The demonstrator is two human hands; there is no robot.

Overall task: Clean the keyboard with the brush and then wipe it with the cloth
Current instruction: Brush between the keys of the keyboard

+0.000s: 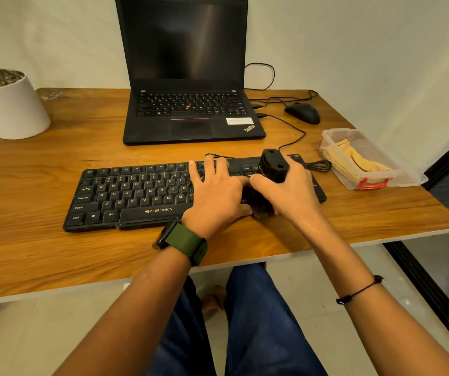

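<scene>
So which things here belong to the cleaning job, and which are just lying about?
In the job:
keyboard
brush, gripped by right hand
left hand, resting on the keys
cloth, in its tub

Lying about:
laptop
mouse
plant pot

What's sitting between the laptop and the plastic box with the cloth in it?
In the head view, the black mouse and black cables lie between the laptop and the plastic box; otherwise bare wood.
</scene>
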